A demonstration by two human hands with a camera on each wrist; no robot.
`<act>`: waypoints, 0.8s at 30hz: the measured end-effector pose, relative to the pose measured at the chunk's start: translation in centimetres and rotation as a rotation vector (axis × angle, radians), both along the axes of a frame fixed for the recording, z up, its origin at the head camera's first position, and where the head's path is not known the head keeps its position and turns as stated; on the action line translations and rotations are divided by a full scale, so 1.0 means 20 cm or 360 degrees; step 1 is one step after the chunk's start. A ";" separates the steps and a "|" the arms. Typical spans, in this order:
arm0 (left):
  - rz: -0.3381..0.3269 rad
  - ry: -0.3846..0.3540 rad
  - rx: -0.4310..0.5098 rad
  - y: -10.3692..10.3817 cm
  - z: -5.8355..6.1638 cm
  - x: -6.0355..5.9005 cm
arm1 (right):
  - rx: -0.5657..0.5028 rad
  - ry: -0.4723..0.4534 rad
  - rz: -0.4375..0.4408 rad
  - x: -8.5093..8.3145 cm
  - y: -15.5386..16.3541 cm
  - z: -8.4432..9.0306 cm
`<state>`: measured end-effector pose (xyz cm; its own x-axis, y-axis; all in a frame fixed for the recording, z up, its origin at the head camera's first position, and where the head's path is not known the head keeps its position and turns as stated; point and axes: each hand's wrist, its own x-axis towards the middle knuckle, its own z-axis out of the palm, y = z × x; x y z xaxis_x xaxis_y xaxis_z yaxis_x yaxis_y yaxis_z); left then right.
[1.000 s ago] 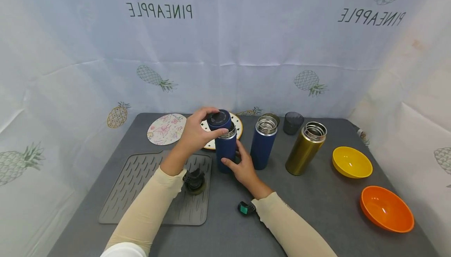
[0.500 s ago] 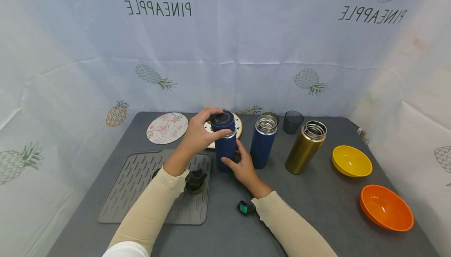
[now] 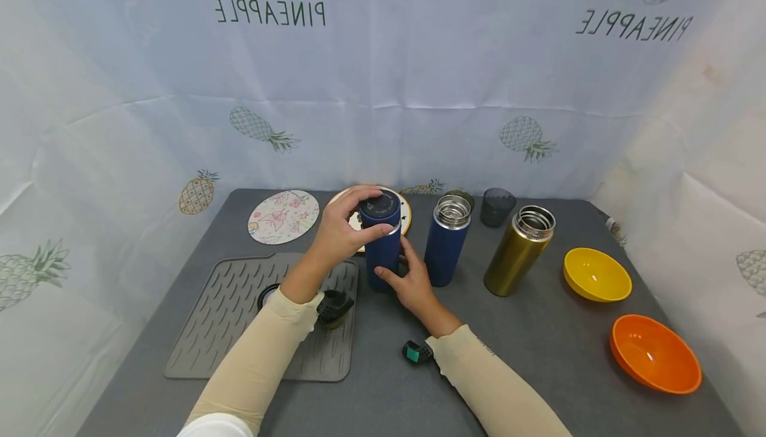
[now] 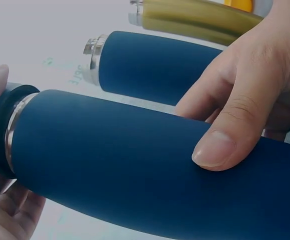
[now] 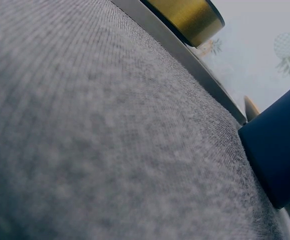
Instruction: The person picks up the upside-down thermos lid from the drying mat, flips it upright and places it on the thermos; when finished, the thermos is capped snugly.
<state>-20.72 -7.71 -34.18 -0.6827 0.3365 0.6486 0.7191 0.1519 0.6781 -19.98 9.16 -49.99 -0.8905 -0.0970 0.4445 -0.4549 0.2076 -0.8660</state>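
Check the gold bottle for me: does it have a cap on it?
No, in the head view the gold bottle stands with its steel mouth open and bare, to the right of the two blue bottles.

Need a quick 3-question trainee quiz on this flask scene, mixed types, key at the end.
1. True or false: the left hand grips the lid atop the near blue flask.
2. How many flasks stand open with no lid? A one, B two, C three.
3. Fill in: the right hand holds that flask's ____ part.

Key: 1 true. 2 B: the second blue flask and the gold flask. 3 lower.
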 end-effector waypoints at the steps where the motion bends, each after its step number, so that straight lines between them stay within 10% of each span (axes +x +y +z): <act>1: 0.0000 0.0002 0.0012 0.00 -0.02 -0.02 | 0.0001 -0.0003 0.0002 0.00 0.00 0.00; 15: 0.0229 0.0167 -0.0041 0.01 -0.15 -0.10 | 0.0014 -0.0029 0.0016 0.00 -0.01 0.02; 24: 0.0125 0.0053 -0.0035 0.01 -0.04 0.00 | -0.0002 0.0032 -0.0002 -0.01 -0.01 -0.01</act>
